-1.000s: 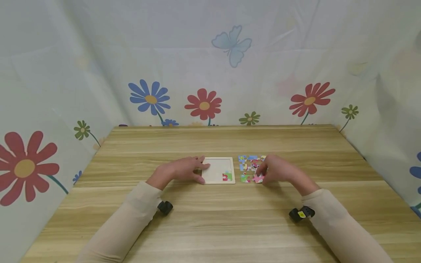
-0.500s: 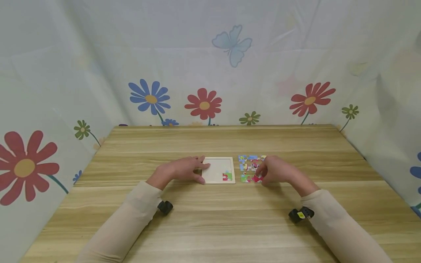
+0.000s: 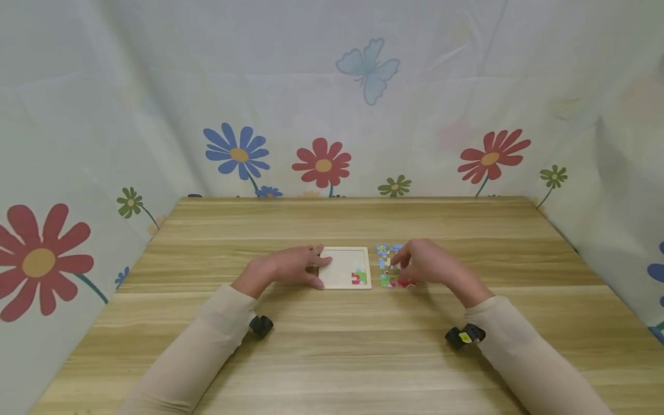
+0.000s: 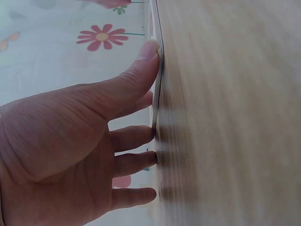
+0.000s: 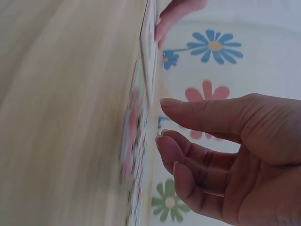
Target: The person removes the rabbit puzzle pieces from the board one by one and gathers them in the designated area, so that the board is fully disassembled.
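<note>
A square pale wooden puzzle tray (image 3: 340,272) lies flat on the table. One red and green jigsaw piece (image 3: 359,278) sits in its lower right corner. My left hand (image 3: 287,267) rests at the tray's left edge, thumb and fingers extended against the rim. Just right of the tray, several loose jigsaw pieces (image 3: 387,281) lie in rows, in blue, green and red. Above them hovers my right hand (image 3: 433,264), hiding some of them. In the right wrist view, its thumb and loosely bent fingers (image 5: 171,150) are apart and hold nothing.
The wood-grain table (image 3: 332,346) extends around the tray on all sides. Behind it hangs a white cloth (image 3: 290,86) printed with flowers and a butterfly. A black wrist camera (image 3: 261,327) is strapped under each sleeve.
My right hand has lifted off the red piece in the nearest row and shifted left over the pieces. That piece looked pale pink a second ago. The left hand stays put.
</note>
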{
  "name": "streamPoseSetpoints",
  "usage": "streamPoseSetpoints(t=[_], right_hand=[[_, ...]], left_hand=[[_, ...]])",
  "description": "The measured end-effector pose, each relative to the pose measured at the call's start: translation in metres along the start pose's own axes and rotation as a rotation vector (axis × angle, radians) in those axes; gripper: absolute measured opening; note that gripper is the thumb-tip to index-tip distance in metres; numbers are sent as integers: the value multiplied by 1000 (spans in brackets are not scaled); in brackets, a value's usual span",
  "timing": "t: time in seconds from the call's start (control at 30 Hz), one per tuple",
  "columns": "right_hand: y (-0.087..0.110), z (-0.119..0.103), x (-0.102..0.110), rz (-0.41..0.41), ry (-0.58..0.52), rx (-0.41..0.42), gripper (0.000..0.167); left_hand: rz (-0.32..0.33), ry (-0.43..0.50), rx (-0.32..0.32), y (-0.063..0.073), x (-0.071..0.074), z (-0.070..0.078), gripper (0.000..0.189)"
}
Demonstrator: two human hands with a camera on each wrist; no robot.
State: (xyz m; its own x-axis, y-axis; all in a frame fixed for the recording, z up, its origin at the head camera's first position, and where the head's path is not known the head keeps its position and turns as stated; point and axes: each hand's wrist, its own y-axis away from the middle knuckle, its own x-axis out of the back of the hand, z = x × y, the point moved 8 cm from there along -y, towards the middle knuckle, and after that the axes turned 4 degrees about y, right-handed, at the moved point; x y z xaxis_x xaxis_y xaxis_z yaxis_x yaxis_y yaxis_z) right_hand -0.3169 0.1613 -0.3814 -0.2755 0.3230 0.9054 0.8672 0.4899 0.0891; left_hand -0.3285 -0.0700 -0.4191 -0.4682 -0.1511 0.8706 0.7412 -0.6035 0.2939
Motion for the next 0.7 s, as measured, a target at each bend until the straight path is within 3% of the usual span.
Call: streamPoseSetpoints(t=[0.13, 0.27, 0.5, 0.7], right_hand=[[-13, -24, -4, 6, 18, 55, 21], [-29, -39, -15, -16, 5, 43, 28], [-50, -51, -34, -71, 1, 20, 42], [-53, -55, -38, -114, -21, 31, 38]], left_hand=[[-5, 1, -3, 0, 0, 0, 74], [-10, 0, -1, -1, -1, 0, 74], [-11, -3, 4, 0, 0, 1, 74], [-16, -10, 3, -1, 1, -1, 74]])
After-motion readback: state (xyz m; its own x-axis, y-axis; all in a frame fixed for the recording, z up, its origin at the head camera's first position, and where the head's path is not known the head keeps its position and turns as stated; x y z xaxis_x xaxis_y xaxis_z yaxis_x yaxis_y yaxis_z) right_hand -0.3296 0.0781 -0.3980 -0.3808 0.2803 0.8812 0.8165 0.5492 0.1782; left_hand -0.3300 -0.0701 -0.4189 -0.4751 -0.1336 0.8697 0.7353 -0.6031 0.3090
